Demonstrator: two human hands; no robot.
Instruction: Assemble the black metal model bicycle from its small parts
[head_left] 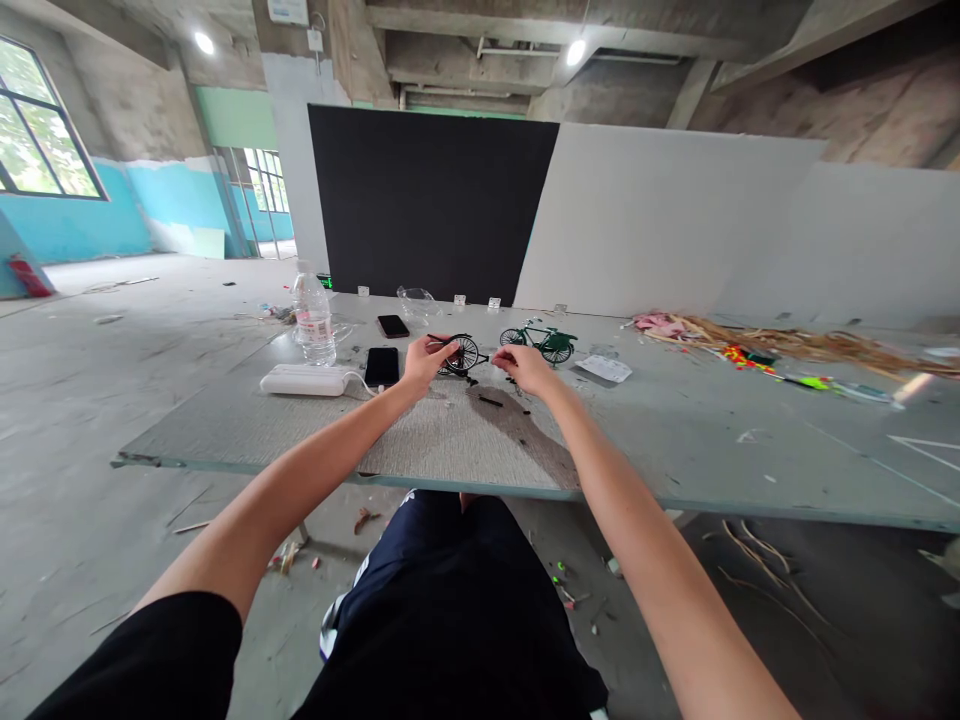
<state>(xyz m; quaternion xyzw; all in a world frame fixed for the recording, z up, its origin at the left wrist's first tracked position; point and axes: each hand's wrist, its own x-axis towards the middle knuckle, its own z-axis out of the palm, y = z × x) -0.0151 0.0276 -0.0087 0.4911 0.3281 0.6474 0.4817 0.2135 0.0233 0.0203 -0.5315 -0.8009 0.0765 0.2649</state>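
My left hand (426,360) is closed on a small black model bicycle part with a spoked wheel (466,353), held just above the table. Its far portions are partly covered by my fingers. Close to the right of this wheel, my right hand (525,366) has its fingertips pinched together; whatever is between them is too small to make out. Behind my right hand stands a green model bicycle (553,345), upright. Small black pieces, among them a short black bar (490,401), lie on the textured mat (420,430) below my hands.
Left of my hands are a clear bottle (313,325), a white power strip (304,380) and two phones, one nearer (382,367) and one farther (393,326). A paper slip (604,369) lies to the right, with a heap of thin strips (795,350) farther off. A black-and-white panel (435,200) borders the back.
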